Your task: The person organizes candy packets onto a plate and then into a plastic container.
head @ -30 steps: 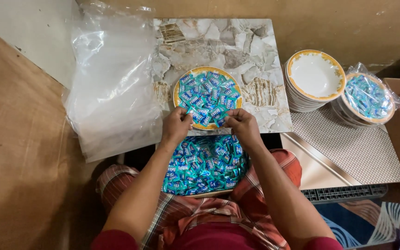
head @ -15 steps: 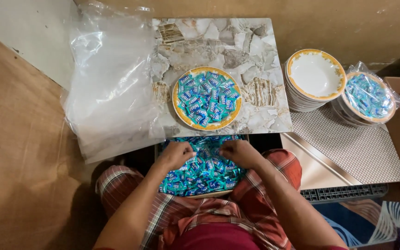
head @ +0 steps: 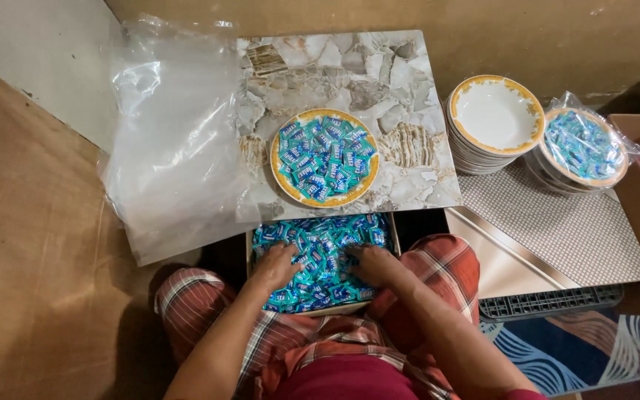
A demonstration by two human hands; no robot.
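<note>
Candy box [head: 390,230], long axis toward plate [head: 281,178]

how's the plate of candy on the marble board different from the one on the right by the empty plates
The plate on the marble board lies bare and open; the plate on the right is wrapped in a clear plastic bag. The first sits alone and flat on the board, the second tops a small stack, slightly tilted. Both are round, yellow-rimmed and heaped with blue-wrapped candies.

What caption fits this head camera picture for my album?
Both hands, left hand and right hand, dig into a box of blue wrapped sweets below a filled plate.
</note>
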